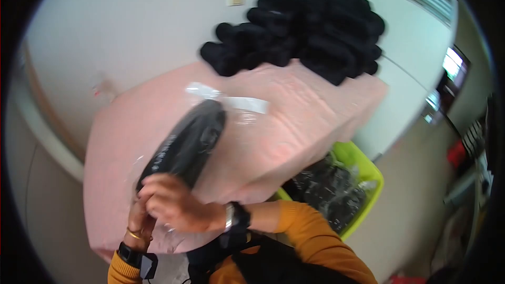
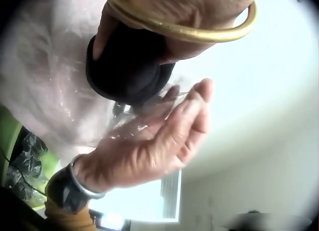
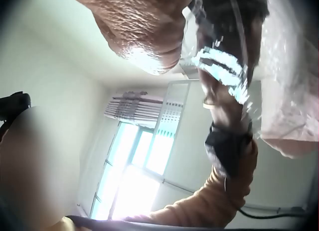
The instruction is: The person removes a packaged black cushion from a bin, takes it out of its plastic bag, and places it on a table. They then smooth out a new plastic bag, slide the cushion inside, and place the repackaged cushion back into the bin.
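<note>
A black rolled item [image 1: 184, 142] lies in a clear plastic bag [image 1: 202, 92], slanting over the pink-covered table [image 1: 121, 126]. My left hand [image 1: 141, 215] grips its near end from below; in the left wrist view that hand [image 2: 194, 14] has its fingers round the dark roll [image 2: 124, 66]. Close beside it, my right hand [image 1: 179, 208] has curled fingers at the bag's near end. Thin clear film shows at the fingertips of the right hand [image 2: 144, 151] in the left wrist view. In the right wrist view, shiny film [image 3: 222, 66] crosses in front of the left hand [image 3: 219, 91].
Black rolls [image 1: 326, 26] are piled at the table's back, against the wall and a white cabinet [image 1: 415, 47]. A yellow-green bin [image 1: 376, 179] holding dark items in clear plastic stands by the table's right edge. A white strip [image 1: 247, 105] lies beside the bag's far end.
</note>
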{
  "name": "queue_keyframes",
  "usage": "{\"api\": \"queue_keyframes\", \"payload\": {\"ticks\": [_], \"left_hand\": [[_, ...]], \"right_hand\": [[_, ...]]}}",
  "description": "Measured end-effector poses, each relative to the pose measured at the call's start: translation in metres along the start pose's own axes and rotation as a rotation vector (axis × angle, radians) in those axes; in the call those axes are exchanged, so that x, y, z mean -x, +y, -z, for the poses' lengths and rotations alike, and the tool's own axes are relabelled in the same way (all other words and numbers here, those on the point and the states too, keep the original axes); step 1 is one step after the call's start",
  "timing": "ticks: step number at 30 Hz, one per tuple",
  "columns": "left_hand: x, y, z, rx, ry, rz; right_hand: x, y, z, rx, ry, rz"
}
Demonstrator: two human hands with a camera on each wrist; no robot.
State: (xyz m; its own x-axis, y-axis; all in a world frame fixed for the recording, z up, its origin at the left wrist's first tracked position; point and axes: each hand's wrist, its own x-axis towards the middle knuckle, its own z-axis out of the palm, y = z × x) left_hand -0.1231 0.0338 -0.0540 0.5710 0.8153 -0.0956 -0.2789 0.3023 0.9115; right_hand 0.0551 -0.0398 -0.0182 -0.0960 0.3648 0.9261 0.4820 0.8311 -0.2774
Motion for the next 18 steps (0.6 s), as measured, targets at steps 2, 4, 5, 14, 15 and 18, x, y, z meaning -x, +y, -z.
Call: {"api": "queue_keyframes", "payload": {"ticks": [2, 4, 5, 14, 15, 18], "left_hand": [[-0.021, -0.034, 0.040, -0.106, -0.015, -0.042], [-0.043, -0.029, 0.016, -0.291, -0.105, -0.054], [-0.034, -0.005, -0.013, -0.406, -0.147, -0.064], [-0.051, 0.005, -0.022, -0.195, -0.090, 0.060], [-0.053, 0.005, -0.029, -0.202, -0.139, 0.020], [-0.062, 0.008, -0.037, -0.214, -0.229, -0.087]], "right_hand": [[0.009, 0.001, -0.006, -0.036, -0.006, 0.026], [0.010, 0.009, 0.020, 0.047, -0.029, 0.011], [0.009, 0.013, 0.029, 0.030, -0.061, 0.010], [0.004, 0.118, 0.144, 0.532, -0.305, -0.143], [0.005, 0.126, 0.149, 0.579, -0.371, -0.200], [0.015, 0.131, 0.145, 0.601, -0.469, -0.321]]}}
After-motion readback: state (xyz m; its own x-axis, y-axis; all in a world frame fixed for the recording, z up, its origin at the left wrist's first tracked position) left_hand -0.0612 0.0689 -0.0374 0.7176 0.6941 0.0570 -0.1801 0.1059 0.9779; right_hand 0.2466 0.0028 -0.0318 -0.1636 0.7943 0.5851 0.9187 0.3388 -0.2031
